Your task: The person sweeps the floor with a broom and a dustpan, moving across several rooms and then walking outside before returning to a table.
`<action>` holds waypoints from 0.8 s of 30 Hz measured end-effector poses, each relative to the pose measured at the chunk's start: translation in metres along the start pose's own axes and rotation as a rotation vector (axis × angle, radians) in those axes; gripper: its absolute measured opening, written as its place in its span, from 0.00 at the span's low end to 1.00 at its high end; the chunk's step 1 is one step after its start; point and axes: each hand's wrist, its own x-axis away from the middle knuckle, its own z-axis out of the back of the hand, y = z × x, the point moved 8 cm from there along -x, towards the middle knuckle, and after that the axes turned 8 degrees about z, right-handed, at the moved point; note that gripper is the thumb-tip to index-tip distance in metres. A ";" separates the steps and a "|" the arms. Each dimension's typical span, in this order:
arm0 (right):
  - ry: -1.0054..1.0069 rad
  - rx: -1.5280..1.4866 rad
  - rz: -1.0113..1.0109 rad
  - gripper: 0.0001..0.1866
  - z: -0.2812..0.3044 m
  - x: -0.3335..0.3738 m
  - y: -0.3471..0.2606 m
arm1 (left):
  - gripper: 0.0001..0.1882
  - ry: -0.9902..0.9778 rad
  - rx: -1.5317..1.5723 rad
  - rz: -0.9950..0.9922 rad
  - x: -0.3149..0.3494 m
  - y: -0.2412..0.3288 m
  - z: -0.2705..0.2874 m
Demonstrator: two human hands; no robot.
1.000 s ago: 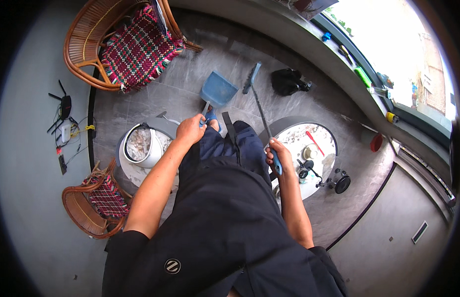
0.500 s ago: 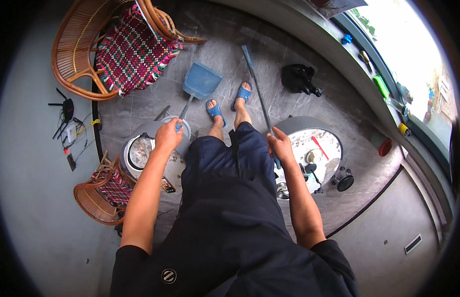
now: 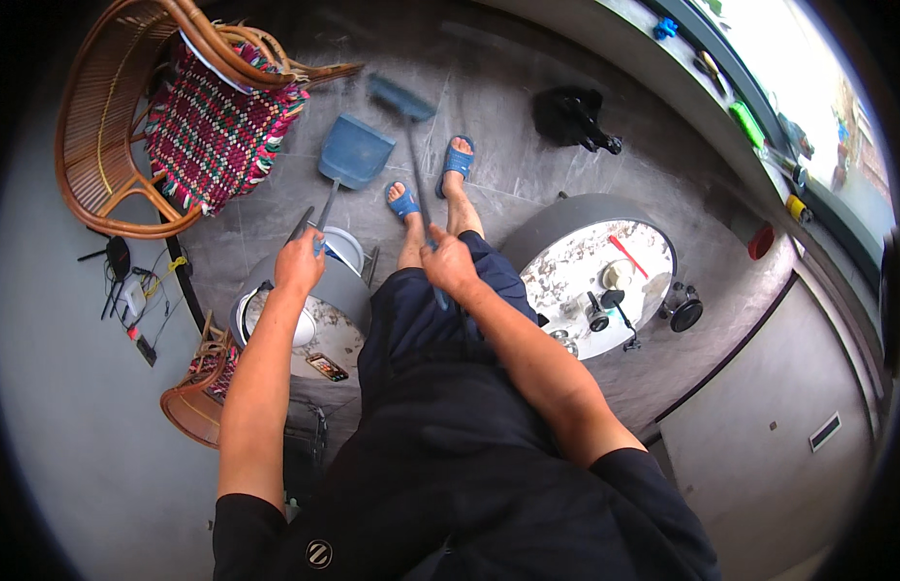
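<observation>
My left hand (image 3: 300, 263) is closed around the handle of a long-handled blue dustpan (image 3: 356, 152), whose pan lies on the floor ahead of my feet. In my right hand (image 3: 450, 263), in front of my thighs, the fingers wrap round the stick of a broom (image 3: 402, 98). The broom's grey-blue head rests on the floor just beyond the pan's far right corner, apart from it. Its stick slants past my blue slippers (image 3: 403, 200). I cannot make out any sweepings in the pan.
A rattan chair (image 3: 111, 116) with a woven cushion stands at far left, a smaller one (image 3: 193, 407) nearer. Round tables stand on both sides; the right one (image 3: 566, 281) holds small items, the left a phone (image 3: 326, 366). A black bag (image 3: 573, 116) lies on the floor near the windowsill.
My right hand has swung left with the broom, and the broom head has come over beside the dustpan. The left hand keeps its hold. The whole view has shifted slightly.
</observation>
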 end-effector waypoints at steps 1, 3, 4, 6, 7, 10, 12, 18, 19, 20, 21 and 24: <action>-0.070 0.022 0.013 0.20 -0.011 0.005 0.003 | 0.14 -0.019 -0.018 0.000 0.003 0.001 -0.002; -0.221 -0.191 -0.100 0.20 -0.022 0.014 0.016 | 0.15 -0.049 -0.054 -0.004 0.010 0.002 -0.008; -0.326 -0.340 -0.168 0.23 -0.025 0.021 0.024 | 0.16 -0.061 -0.077 -0.009 0.015 0.003 -0.012; -0.431 -0.552 -0.245 0.25 -0.020 0.040 0.025 | 0.18 -0.088 -0.092 -0.018 0.023 0.000 -0.018; -0.391 -0.543 -0.244 0.25 -0.009 0.048 0.027 | 0.18 -0.078 -0.093 -0.036 0.025 0.000 -0.019; -0.259 -0.547 -0.253 0.28 0.024 0.069 0.036 | 0.18 -0.049 -0.113 -0.072 0.031 -0.001 -0.013; -0.203 -0.540 -0.261 0.28 0.048 0.081 0.040 | 0.19 -0.044 -0.133 -0.073 0.031 -0.003 -0.008; 0.014 -0.540 -0.257 0.31 0.090 0.093 0.056 | 0.15 -0.013 -0.130 -0.084 0.025 0.006 0.022; 0.048 -0.565 -0.268 0.32 0.095 0.092 0.058 | 0.15 -0.007 -0.142 -0.096 0.023 0.010 0.027; 0.081 -0.593 -0.281 0.32 0.099 0.092 0.060 | 0.15 -0.004 -0.127 -0.100 0.022 0.015 0.032; 0.113 -0.620 -0.295 0.33 0.102 0.093 0.063 | 0.14 -0.001 -0.112 -0.103 0.021 0.021 0.035; 0.151 -0.667 -0.267 0.33 0.104 0.087 0.074 | 0.14 0.001 -0.106 -0.115 0.018 0.045 0.044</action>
